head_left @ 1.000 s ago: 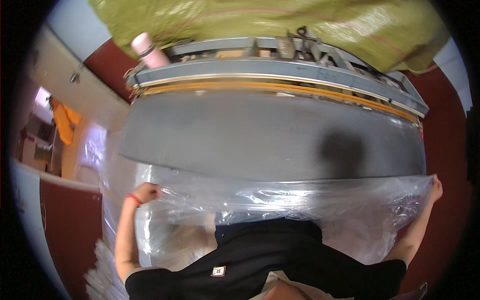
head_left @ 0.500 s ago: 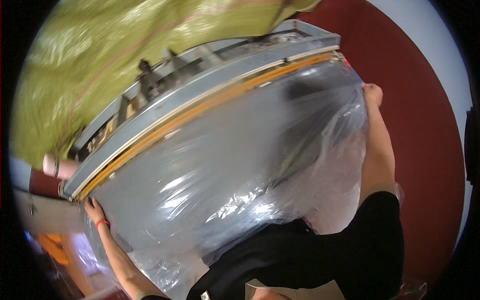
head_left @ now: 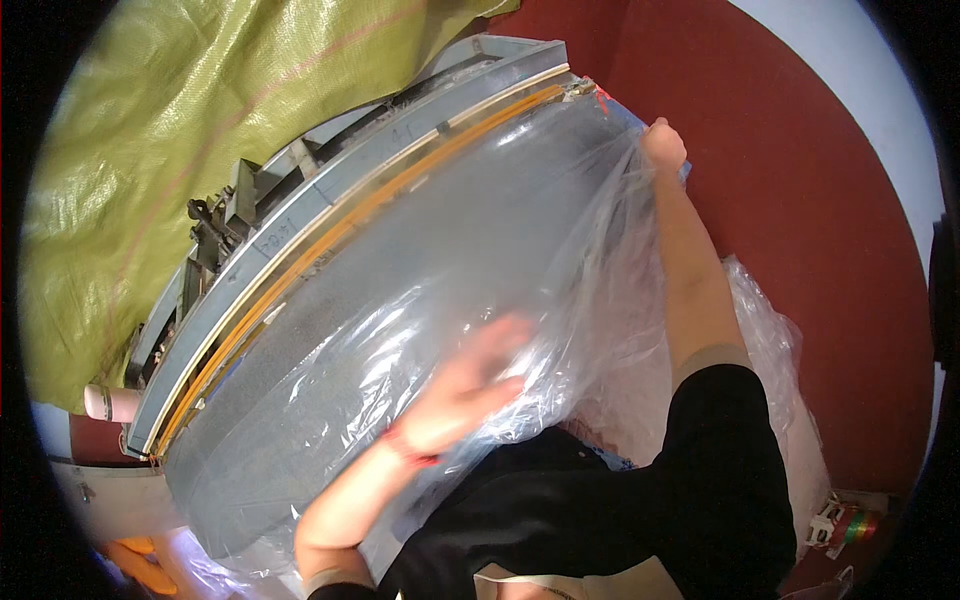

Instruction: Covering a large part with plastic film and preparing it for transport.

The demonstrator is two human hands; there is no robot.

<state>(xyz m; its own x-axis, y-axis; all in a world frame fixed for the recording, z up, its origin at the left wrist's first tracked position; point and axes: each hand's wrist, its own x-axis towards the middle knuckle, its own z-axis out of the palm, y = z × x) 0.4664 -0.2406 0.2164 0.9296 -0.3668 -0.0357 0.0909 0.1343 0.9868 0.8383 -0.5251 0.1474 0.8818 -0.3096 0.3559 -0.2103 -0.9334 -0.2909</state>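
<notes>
A clear plastic sheet lies over a broad grey surface, creased and shiny toward my body. At its far right corner, my right hand is closed in a fist on the sheet's edge and pulls folds in it. My left hand, with a red cord bracelet on the wrist, hovers over or just touches the middle of the sheet. Its fingers are apart and slightly smeared by motion, and nothing shows in them. Contact with the plastic cannot be made out.
A grey metal frame with an orange strip bounds the far side. Beyond it hangs a yellow-green woven tarp. A pink cylinder sits at the frame's left end. Dark red floor lies to the right.
My left hand has left the sheet's left corner and come right to its middle. My right hand keeps its grip at the far right corner. The whole view has turned somewhat.
</notes>
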